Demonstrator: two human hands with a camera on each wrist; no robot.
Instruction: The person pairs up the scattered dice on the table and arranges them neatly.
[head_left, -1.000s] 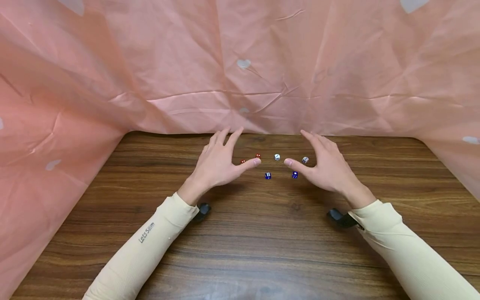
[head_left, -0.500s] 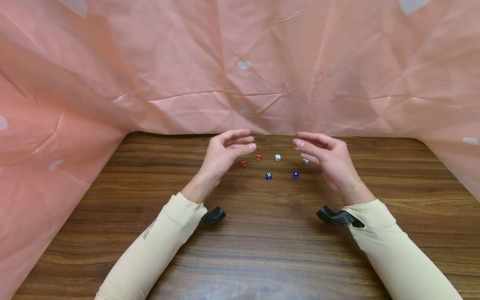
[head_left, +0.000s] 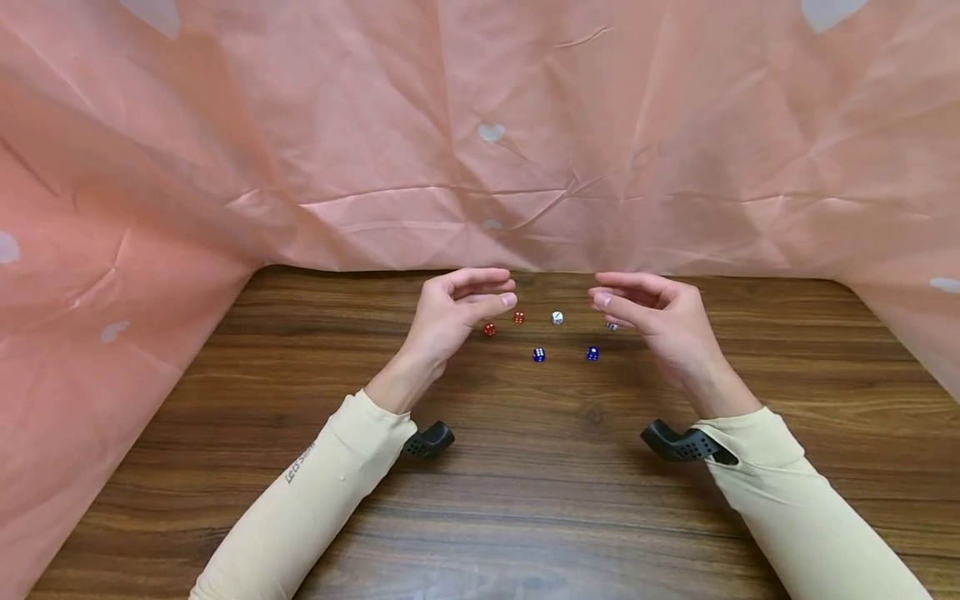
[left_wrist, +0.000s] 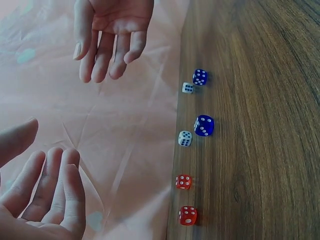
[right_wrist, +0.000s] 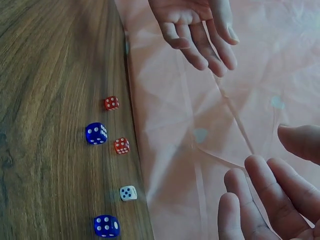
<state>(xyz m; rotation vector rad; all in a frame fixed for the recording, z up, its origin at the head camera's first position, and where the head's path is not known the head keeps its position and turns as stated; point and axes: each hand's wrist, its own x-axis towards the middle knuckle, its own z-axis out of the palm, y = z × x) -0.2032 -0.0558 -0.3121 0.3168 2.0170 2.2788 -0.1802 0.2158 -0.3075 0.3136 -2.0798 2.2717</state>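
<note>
Both hands are raised above the table, palms facing each other and fingers slightly bent, with nothing held. My left hand (head_left: 450,312) is nearest two red dice, one (head_left: 490,330) beside the thumb and the other (head_left: 519,317) a little farther right. My right hand (head_left: 663,321) partly covers a white die (head_left: 612,326) in the head view. Between the hands lies a second white die (head_left: 557,317). Closer to me are two blue dice, the left one (head_left: 538,355) and the right one (head_left: 592,353). No die is touched, as the left wrist view shows a gap.
The brown wooden table (head_left: 510,483) reaches back to a pink curtain (head_left: 390,150) with pale hearts, which also hangs along both sides. A black wrist device (head_left: 431,440) sticks out from the left sleeve, and another black device (head_left: 678,442) from the right.
A second ago the hands were spread wide with thumbs pointing inward over the dice. They have since turned palm to palm, their fingers drawing together. The dice have stayed in place.
</note>
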